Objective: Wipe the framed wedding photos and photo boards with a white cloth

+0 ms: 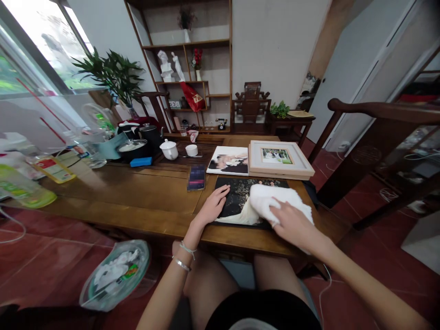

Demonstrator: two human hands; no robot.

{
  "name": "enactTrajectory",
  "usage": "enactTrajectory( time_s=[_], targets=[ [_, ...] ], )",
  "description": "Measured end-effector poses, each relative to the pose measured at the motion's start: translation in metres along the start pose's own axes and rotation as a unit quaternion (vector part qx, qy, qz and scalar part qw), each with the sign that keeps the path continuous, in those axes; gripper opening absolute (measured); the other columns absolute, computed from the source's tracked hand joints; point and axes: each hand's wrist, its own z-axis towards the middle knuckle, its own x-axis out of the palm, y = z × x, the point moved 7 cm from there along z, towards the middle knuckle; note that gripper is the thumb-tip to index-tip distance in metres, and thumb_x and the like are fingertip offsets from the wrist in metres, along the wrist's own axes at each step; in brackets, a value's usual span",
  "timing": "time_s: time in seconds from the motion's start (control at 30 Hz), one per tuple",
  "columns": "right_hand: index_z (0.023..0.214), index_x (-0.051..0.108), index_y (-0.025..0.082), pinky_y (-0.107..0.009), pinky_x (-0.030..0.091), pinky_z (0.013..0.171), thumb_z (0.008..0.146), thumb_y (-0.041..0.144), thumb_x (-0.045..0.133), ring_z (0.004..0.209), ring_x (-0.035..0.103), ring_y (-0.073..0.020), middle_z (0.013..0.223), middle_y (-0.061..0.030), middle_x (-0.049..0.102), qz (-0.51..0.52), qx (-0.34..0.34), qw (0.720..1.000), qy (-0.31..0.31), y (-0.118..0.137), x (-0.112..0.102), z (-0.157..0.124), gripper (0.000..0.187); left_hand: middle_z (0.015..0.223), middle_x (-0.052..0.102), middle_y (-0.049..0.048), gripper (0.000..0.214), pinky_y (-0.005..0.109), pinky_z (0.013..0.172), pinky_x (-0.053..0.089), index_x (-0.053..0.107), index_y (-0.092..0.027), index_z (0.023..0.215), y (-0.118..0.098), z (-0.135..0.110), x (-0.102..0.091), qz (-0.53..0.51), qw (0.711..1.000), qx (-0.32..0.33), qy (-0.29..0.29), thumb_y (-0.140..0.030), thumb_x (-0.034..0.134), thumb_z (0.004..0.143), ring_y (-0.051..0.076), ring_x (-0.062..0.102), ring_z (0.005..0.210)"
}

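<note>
A dark photo print (240, 195) lies flat at the front edge of the wooden table (137, 192). My left hand (213, 205) rests on its left edge, fingers stretched flat and open. My right hand (292, 223) presses a white cloth (275, 198) down on the print's right half, fingers laid over the cloth. The cloth hides much of the picture.
Behind the print lie a second photo (229, 160), a framed picture (279, 158) and a phone (196, 177). A tea tray with kettle (149, 134), teapot (169, 149) and cup (191, 150) stands further back. Bottles crowd the left end. A plastic bag (115, 275) lies on the red floor.
</note>
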Motion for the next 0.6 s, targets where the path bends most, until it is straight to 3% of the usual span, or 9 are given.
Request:
enactTrajectory(
  time_s=[0.1, 0.17, 0.37, 0.47, 0.53, 0.6],
  targets=[
    [0.105, 0.062, 0.009, -0.045, 0.038, 0.092, 0.084, 0.018, 0.042, 0.113, 0.053, -0.0340, 0.114, -0.0226, 0.060, -0.040, 0.048, 0.998, -0.014, -0.028, -0.005, 0.021, 0.031, 0.140, 0.048, 0.0066, 0.040, 0.044, 0.113, 0.029, 0.054, -0.021, 0.129, -0.002, 0.001, -0.001, -0.010, 1.000, 0.000, -0.007, -0.022, 0.039, 0.092, 0.020, 0.041, 0.132],
    [0.104, 0.062, 0.010, -0.046, 0.040, 0.088, 0.083, 0.017, 0.042, 0.113, 0.051, -0.0357, 0.111, -0.0220, 0.061, -0.046, 0.045, 0.998, -0.009, -0.026, -0.006, 0.039, 0.030, 0.139, 0.048, 0.0074, 0.040, 0.044, 0.112, 0.029, 0.054, -0.021, 0.129, -0.004, 0.001, -0.004, -0.017, 1.000, -0.001, -0.024, -0.020, 0.042, 0.090, 0.021, 0.043, 0.130],
    [0.121, 0.057, 0.017, -0.054, 0.037, 0.094, 0.084, 0.021, 0.043, 0.122, 0.043, -0.0354, 0.126, -0.0181, 0.055, -0.022, -0.029, 0.999, -0.007, 0.039, -0.005, 0.086, 0.040, 0.132, 0.053, 0.0086, 0.040, 0.041, 0.109, 0.035, 0.056, -0.020, 0.125, 0.002, 0.002, -0.027, -0.060, 0.985, -0.014, -0.159, -0.018, 0.043, 0.088, 0.021, 0.048, 0.125],
    [0.127, 0.054, 0.021, -0.058, 0.025, 0.103, 0.081, 0.022, 0.049, 0.133, 0.030, -0.0358, 0.140, -0.0151, 0.045, -0.010, -0.085, 0.996, -0.009, 0.079, 0.002, 0.075, 0.046, 0.130, 0.054, 0.0097, 0.041, 0.040, 0.106, 0.039, 0.055, -0.019, 0.126, 0.011, 0.001, -0.033, -0.097, 0.974, -0.036, -0.199, -0.018, 0.043, 0.086, 0.022, 0.052, 0.120],
    [0.124, 0.058, 0.019, -0.062, 0.018, 0.105, 0.080, 0.022, 0.051, 0.136, 0.024, -0.0396, 0.145, -0.0169, 0.038, 0.012, -0.159, 0.987, -0.009, 0.102, 0.008, 0.049, 0.045, 0.131, 0.054, 0.0098, 0.043, 0.040, 0.103, 0.042, 0.051, -0.019, 0.129, 0.017, 0.000, -0.033, -0.118, 0.970, -0.058, -0.202, -0.018, 0.042, 0.086, 0.022, 0.055, 0.117],
    [0.119, 0.061, 0.018, -0.063, 0.014, 0.107, 0.077, 0.023, 0.054, 0.139, 0.018, -0.0407, 0.149, -0.0161, 0.033, 0.044, -0.193, 0.980, 0.011, 0.107, 0.013, 0.021, 0.043, 0.133, 0.052, 0.0104, 0.047, 0.040, 0.103, 0.043, 0.046, -0.019, 0.133, 0.021, 0.000, -0.031, -0.138, 0.967, -0.079, -0.200, -0.016, 0.041, 0.086, 0.021, 0.056, 0.117]
  ],
)
